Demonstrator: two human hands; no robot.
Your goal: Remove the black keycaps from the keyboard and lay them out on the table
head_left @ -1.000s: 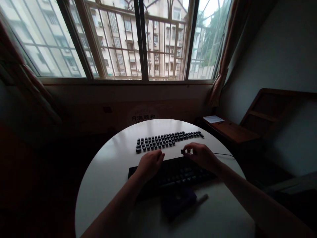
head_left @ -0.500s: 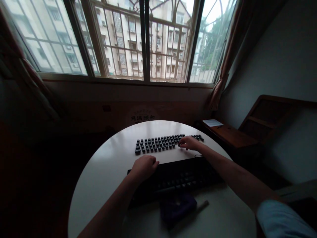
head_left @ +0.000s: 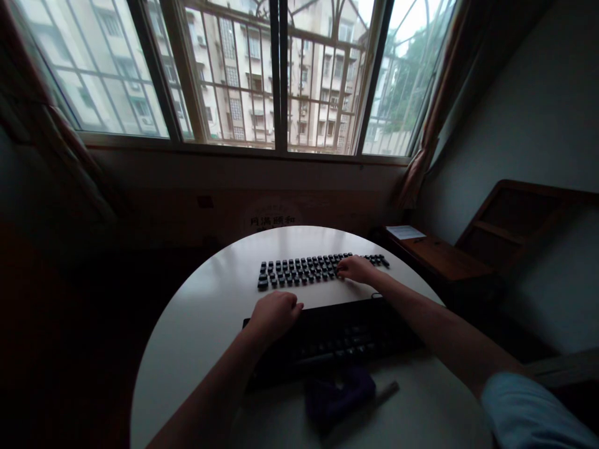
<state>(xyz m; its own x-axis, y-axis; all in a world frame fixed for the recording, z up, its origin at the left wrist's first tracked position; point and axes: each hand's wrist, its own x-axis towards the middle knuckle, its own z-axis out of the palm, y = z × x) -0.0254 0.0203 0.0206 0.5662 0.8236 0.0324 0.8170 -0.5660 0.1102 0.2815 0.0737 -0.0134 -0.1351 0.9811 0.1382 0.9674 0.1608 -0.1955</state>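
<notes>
A black keyboard [head_left: 322,324] lies across the white round table, its far left part covered by my left hand [head_left: 276,313]. That hand is closed, fingers curled under and out of sight, so what is in them is hidden. Beyond the keyboard, loose black keycaps [head_left: 299,269] stand in several rows. At the right part of these rows my right hand [head_left: 358,269] has its fingertips pinched together on a keycap, which the fingers mostly hide. A dark purple object [head_left: 339,394], too dim to name, lies in front of the keyboard beside a short grey stick-like piece [head_left: 387,393].
The round white table [head_left: 187,324] has its curved edge at the left and far side. A cable loop [head_left: 375,295] shows behind the keyboard. Farther right stands a wooden chair [head_left: 435,255] with a sheet of paper [head_left: 406,232] on it. A barred window [head_left: 281,81] is ahead.
The view has shifted slightly. My right hand's fingertips have moved a little up, closer in to the keycap rows. My left hand stays in place on the keyboard.
</notes>
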